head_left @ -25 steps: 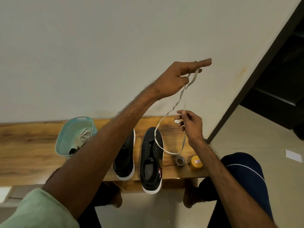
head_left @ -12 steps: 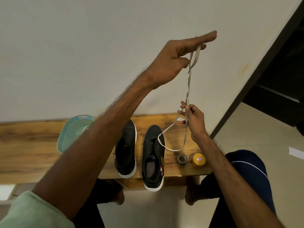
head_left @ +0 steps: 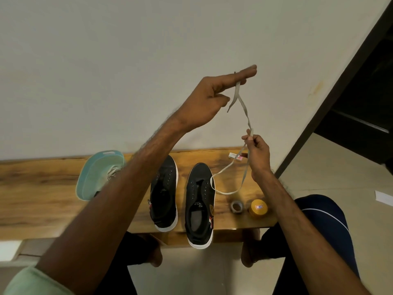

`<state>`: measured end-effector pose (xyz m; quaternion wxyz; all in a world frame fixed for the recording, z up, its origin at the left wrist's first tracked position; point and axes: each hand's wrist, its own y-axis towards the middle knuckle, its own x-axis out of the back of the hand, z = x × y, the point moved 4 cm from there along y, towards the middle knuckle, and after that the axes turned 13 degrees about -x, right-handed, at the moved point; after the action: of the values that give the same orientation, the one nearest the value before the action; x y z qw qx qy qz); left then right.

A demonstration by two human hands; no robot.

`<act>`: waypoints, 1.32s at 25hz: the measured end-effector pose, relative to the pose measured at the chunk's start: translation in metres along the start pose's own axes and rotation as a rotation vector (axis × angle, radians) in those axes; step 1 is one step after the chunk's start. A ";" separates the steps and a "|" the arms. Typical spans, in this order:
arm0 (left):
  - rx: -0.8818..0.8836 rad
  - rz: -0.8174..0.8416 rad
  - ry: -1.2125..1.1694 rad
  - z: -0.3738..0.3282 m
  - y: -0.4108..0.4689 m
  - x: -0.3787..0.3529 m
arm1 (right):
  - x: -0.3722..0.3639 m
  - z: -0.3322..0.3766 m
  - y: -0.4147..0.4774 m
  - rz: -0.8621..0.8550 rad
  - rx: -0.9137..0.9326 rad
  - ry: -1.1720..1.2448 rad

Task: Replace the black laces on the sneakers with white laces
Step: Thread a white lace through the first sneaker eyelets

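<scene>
Two black sneakers with white soles stand side by side on the wooden bench, the left sneaker (head_left: 164,192) and the right sneaker (head_left: 200,204), both with bare eyelets. A white lace (head_left: 242,103) hangs from my raised left hand (head_left: 209,101), draped over its straight index finger with the other fingers curled. Lower down, my right hand (head_left: 257,151) pinches the same lace between thumb and fingertips. Below that hand the lace loops down and touches the right sneaker's upper eyelets.
A teal tub (head_left: 95,177) holding more laces sits on the wooden bench (head_left: 38,199) at left. A small grey tape roll (head_left: 236,207), a yellow round container (head_left: 257,208) and a small white box (head_left: 235,156) lie right of the sneakers. A dark doorway (head_left: 361,92) is at right.
My left hand has come down from its highest point with the lace still over the index finger. My right hand slid up along the lace and shifted slightly right.
</scene>
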<state>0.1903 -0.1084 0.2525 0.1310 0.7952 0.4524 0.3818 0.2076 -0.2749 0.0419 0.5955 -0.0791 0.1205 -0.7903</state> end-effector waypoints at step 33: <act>0.401 0.649 0.639 0.174 -0.093 -0.104 | 0.006 -0.029 0.006 0.130 -0.184 -1.318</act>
<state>0.2276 -0.1183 0.0328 -0.2954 0.7476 0.2638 0.5331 0.2033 -0.2794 0.0126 0.5818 -0.5883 -0.1972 -0.5258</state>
